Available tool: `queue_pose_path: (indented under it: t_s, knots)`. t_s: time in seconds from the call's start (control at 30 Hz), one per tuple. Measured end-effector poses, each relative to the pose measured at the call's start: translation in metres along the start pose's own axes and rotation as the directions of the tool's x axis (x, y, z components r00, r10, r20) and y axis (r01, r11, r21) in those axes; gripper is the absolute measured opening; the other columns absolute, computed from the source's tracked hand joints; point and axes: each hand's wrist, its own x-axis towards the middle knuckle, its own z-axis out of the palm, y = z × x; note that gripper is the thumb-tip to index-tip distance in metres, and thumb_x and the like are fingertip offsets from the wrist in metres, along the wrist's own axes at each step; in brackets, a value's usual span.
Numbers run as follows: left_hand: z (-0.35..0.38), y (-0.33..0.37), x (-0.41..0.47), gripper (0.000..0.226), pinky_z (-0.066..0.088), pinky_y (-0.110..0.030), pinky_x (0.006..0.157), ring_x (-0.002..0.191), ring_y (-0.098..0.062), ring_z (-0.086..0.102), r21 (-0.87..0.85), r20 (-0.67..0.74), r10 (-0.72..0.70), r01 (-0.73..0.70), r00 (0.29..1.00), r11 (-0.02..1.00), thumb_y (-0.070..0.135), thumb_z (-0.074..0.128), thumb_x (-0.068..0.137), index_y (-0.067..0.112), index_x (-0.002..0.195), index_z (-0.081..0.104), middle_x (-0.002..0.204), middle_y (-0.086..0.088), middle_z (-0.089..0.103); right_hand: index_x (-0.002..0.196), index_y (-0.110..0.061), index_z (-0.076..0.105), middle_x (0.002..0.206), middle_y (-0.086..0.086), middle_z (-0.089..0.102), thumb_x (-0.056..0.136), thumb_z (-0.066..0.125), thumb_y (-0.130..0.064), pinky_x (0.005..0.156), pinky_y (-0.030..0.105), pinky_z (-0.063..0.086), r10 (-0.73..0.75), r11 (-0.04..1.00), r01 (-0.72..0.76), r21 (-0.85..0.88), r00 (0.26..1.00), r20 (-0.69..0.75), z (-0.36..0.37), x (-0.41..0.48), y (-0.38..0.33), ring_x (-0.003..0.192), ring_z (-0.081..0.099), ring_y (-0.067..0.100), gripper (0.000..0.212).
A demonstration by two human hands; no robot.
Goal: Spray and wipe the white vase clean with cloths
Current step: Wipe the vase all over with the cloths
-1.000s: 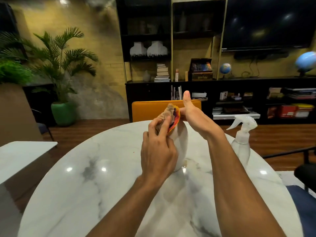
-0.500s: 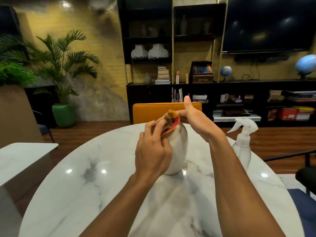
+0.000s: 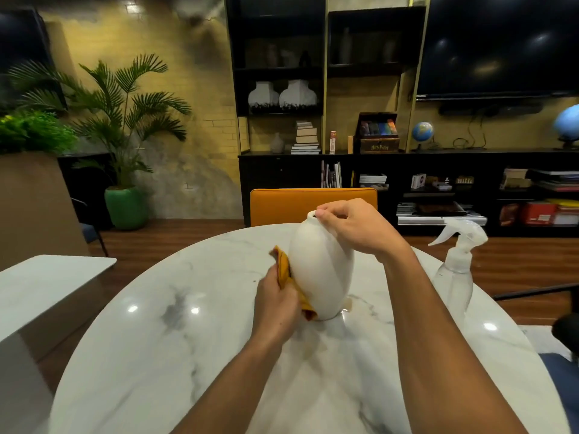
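Observation:
The white egg-shaped vase (image 3: 322, 270) stands upright in the middle of the round marble table (image 3: 156, 355). My right hand (image 3: 354, 225) pinches its narrow rim at the top and steadies it. My left hand (image 3: 277, 300) grips an orange-yellow cloth (image 3: 286, 274) and presses it against the vase's lower left side, down to the base. Part of the cloth is hidden behind my fingers and the vase.
A clear spray bottle (image 3: 456, 270) stands on the table to the right of my right forearm. An orange chair back (image 3: 313, 205) is just behind the table. A second white table (image 3: 40, 283) is at the left, a dark chair (image 3: 564, 327) at the right edge.
My left hand has slid the cloth from the vase's mouth down its left side to the base. My right hand has shifted its hold onto the rim.

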Motion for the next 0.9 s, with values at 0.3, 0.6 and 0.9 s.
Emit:
queue_pose_path:
  t_s: [0.3, 0.6, 0.9]
  knots:
    - [0.0, 0.054, 0.025, 0.058, 0.049, -0.035, 0.093, 0.117, -0.021, 0.047, 0.445, 0.048, 0.454, -0.426, 0.89, 0.788, 0.015, 0.039, 0.103, 0.044, 0.153, 0.036, 0.135, 0.003, 0.045, 0.114, -0.025, 0.079, 0.11, -0.006, 0.075, 0.107, 0.05, -0.038, 0.094, 0.04, 0.056, -0.02, 0.999, 0.02, 0.026, 1.0, 0.014, -0.003, 0.001, 0.002, 0.104, 0.066, 0.017, 0.032]
    - [-0.005, 0.05, 0.011, 0.051, 0.05, -0.034, 0.087, 0.112, -0.019, 0.044, 0.529, 0.022, 0.5, -0.435, 0.866, 0.729, 0.02, 0.041, 0.104, 0.039, 0.152, 0.042, 0.137, 0.006, 0.046, 0.122, -0.024, 0.077, 0.116, -0.006, 0.074, 0.106, 0.051, -0.039, 0.096, 0.035, 0.054, -0.01, 0.998, 0.009, 0.055, 1.0, 0.021, -0.002, 0.003, 0.002, 0.109, 0.064, 0.017, 0.034]
    - [0.0, 0.024, 0.014, 0.058, 0.05, -0.038, 0.103, 0.117, -0.014, 0.052, 0.171, -0.062, 0.375, -0.36, 0.925, 0.917, 0.011, 0.039, 0.103, 0.049, 0.147, 0.045, 0.132, 0.005, 0.049, 0.129, -0.017, 0.072, 0.138, -0.003, 0.064, 0.107, 0.05, -0.036, 0.103, 0.039, 0.051, -0.01, 1.0, 0.01, -0.005, 1.0, 0.017, -0.001, 0.002, -0.003, 0.122, 0.058, 0.021, 0.037]
